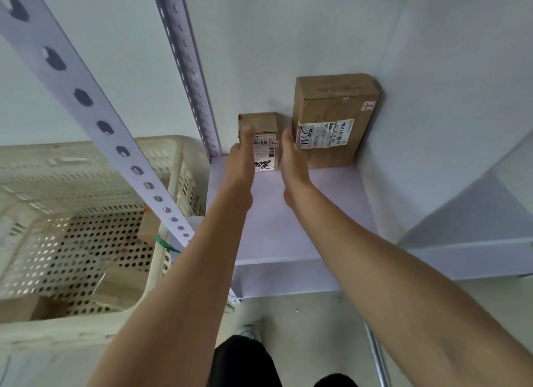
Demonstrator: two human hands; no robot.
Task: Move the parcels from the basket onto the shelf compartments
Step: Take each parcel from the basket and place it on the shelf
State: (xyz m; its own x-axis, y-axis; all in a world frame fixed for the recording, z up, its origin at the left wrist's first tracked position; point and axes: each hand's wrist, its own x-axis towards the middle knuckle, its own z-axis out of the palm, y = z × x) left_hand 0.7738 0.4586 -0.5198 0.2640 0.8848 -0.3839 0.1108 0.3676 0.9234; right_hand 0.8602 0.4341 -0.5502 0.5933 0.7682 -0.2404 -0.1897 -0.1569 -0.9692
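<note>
A small cardboard parcel [264, 139] with a white label stands upright at the back of the shelf board [288, 230]. My left hand [240, 155] lies against its left front, fingers straight and thumb on the left side. My right hand [291, 158] is held flat just beside its right edge, in the gap to a larger labelled parcel [334, 121] that stands against the back wall. The cream perforated basket [86, 184] sits at the left, with brown parcels [148, 225] inside it.
A perforated metal upright [187, 63] stands at the shelf's back left corner. Another slotted post [86, 101] crosses in front of the basket. A side panel [432, 155] closes the compartment on the right. Grey floor [317, 329] lies below.
</note>
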